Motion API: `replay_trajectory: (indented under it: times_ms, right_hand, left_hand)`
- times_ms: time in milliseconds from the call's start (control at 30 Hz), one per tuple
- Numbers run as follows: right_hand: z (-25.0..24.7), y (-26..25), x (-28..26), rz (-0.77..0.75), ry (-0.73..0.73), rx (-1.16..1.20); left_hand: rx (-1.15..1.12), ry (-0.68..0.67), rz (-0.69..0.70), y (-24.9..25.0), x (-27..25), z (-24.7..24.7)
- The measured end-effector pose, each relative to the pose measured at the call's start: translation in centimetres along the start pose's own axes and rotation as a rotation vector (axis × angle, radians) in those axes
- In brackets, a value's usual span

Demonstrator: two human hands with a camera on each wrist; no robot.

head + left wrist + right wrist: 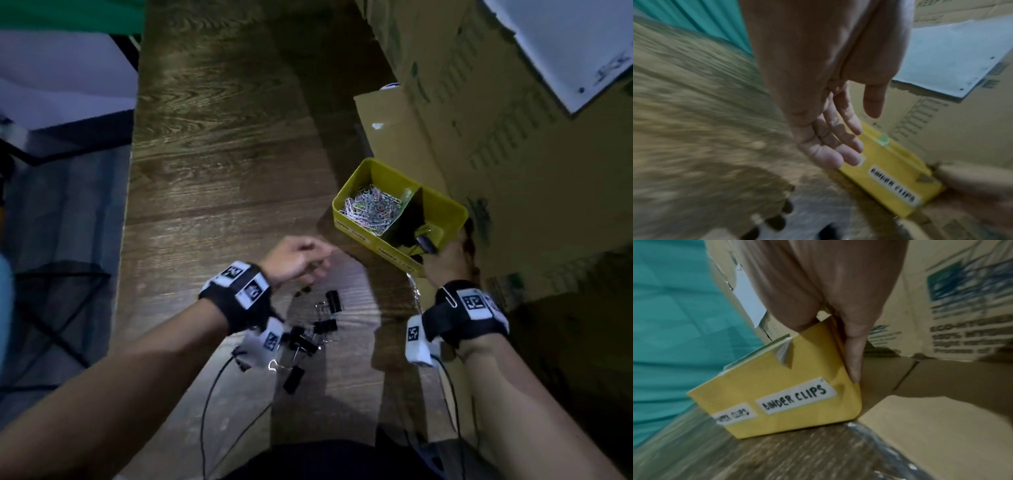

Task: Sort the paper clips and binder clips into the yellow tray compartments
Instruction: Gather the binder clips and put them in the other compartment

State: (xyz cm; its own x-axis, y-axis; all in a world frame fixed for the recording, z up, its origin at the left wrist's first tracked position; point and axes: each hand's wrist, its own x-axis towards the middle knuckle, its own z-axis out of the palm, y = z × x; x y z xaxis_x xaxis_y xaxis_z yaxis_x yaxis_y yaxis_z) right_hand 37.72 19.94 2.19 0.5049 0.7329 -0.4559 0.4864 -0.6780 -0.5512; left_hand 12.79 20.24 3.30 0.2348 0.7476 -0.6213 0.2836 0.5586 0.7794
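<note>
The yellow tray point(445, 209) stands at the right of the wooden table, against cardboard boxes. Its left compartment holds a heap of paper clips point(373, 209); dark binder clips point(424, 240) lie in the right one, labelled BINDER CLIPS point(795, 397). My right hand point(442, 260) is at the tray's near right corner, thumb over the rim and a finger point(854, 356) down the outer edge, pinching the wall. My left hand point(298, 257) hovers left of the tray, fingers point(846, 155) relaxed and holding nothing. Several black binder clips point(308, 337) lie on the table under my left wrist.
Cardboard boxes point(513, 154) wall off the right side, one bearing a white sheet point(565, 44). The table's left edge point(132, 171) drops to the floor. Black cables point(212, 394) trail from both wrist straps. A paper clip point(450, 297) sits on the right wrist strap.
</note>
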Motion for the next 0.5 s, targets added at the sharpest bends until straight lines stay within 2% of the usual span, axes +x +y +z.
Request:
replay_trajectory:
  times_ms: [100, 233, 400, 500]
  right_hand:
    - [1.3, -2.8, -0.7, -0.045, -0.100, -0.055]
    - [5.1, -5.2, -1.6, -0.132, -0.224, -0.150]
    - [8.8, -7.2, -4.0, -0.233, -0.325, -0.195]
    - [9.9, -7.2, -5.1, -0.337, -0.507, -0.140]
  left_hand:
    - [0.050, 0.127, -0.065, -5.2, -2.2, -3.3]
    - [0.247, 0.225, 0.000, -9.8, -4.6, -5.7]
    - [0.498, 0.278, 0.131, -12.5, -6.2, -5.4]
    - [0.578, 0.216, 0.189, -13.2, -6.2, -4.6]
